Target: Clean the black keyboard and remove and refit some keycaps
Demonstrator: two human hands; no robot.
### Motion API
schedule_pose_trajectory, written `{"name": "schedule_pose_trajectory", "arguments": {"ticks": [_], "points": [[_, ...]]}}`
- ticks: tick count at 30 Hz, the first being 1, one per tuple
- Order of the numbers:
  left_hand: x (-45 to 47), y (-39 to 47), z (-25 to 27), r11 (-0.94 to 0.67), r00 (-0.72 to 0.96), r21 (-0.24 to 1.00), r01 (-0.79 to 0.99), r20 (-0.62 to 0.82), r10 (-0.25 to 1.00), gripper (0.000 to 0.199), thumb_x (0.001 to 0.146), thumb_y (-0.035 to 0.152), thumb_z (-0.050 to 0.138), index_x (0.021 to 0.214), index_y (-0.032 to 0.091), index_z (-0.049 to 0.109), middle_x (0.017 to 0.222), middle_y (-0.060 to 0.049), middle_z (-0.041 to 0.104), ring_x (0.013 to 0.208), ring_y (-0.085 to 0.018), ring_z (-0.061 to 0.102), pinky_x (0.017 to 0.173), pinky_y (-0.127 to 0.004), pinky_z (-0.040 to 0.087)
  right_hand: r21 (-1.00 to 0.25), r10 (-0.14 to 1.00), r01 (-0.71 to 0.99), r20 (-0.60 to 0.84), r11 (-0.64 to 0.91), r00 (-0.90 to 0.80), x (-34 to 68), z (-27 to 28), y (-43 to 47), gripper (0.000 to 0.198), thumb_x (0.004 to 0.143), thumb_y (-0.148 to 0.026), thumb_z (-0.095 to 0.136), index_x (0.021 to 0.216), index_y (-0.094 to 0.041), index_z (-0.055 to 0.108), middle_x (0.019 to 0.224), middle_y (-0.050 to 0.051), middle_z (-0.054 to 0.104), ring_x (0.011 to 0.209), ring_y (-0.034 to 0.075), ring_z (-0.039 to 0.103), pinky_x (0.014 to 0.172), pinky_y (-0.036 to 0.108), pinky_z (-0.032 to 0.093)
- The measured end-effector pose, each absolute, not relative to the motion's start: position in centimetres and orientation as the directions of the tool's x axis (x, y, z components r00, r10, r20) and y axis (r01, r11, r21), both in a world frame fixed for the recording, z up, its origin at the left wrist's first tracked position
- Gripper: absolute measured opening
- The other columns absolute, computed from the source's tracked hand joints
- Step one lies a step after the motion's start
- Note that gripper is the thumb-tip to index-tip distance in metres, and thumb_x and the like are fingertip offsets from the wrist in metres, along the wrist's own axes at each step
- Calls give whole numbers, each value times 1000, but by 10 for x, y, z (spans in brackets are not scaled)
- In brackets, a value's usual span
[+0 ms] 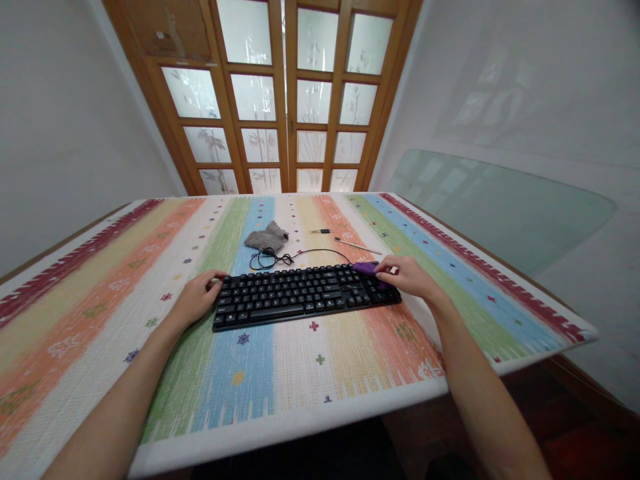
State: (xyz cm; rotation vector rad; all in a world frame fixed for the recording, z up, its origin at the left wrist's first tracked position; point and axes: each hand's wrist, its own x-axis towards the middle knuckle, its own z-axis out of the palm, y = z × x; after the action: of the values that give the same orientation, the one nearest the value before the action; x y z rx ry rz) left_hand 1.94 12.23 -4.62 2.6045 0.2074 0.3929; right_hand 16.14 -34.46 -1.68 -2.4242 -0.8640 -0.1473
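Desk [300,393]: black keyboard [287,293] at its center. Your left hand [197,297] has its fingers curled at the keyboard's ten o'clock corner; can't tell if pinching. Your right hand [406,275] has fingers pinching a purple cloth [365,267] on the keyboard's two o'clock end. Looks like wiping; next stroke calls for light pressure, left hand steadying.
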Motion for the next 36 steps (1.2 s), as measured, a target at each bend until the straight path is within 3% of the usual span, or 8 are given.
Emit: {"name": "schedule_pose_trajectory", "arguments": {"ticks": [6, 17, 23, 29, 36], "points": [[19, 123, -47, -865, 946, 497, 65, 245, 212, 42, 74, 43, 40, 96, 18, 67, 83, -5, 72, 70, -22, 64, 75, -31, 52, -341, 592, 616, 183, -710, 785, 156, -15, -330, 15, 69, -21, 55, 66, -18, 70, 65, 3, 67, 60, 15, 57, 59, 26, 39], [20, 124, -48, -873, 947, 485, 48, 256, 195, 42, 75, 41, 40, 97, 18, 67, 89, -7, 73, 73, -22, 66, 78, -33, 53, -395, 597, 591, 123, -703, 792, 157, -17, -336, 16, 70, -25, 54, 64, -17, 67, 63, 3, 65, 59, 15, 56, 58, 25, 39], [19, 122, -47, -879, 949, 473, 63, 243, 199, 43, 74, 42, 39, 97, 18, 67, 88, -7, 73, 72, -22, 66, 78, -32, 53, -434, 538, 606, 283, -666, 794, 154, -22, -328, 17, 72, -24, 53, 72, -17, 69, 66, 3, 65, 61, 15, 56, 60, 25, 41], [19, 122, -47, -871, 950, 488, 64, 238, 203, 45, 74, 42, 39, 97, 16, 67, 90, -8, 73, 72, -22, 66, 78, -33, 52, -332, 594, 634, 224, -699, 772, 151, -21, -321, 15, 70, -22, 54, 69, -18, 69, 65, 3, 65, 60, 16, 56, 61, 26, 39], [19, 121, -46, -871, 948, 487, 61, 245, 203, 42, 74, 41, 40, 97, 17, 66, 90, -7, 73, 71, -22, 64, 79, -33, 52, -319, 627, 643, 166, -696, 761, 149, -21, -320, 15, 72, -23, 53, 67, -18, 66, 66, 4, 65, 61, 16, 56, 62, 26, 38]]}}
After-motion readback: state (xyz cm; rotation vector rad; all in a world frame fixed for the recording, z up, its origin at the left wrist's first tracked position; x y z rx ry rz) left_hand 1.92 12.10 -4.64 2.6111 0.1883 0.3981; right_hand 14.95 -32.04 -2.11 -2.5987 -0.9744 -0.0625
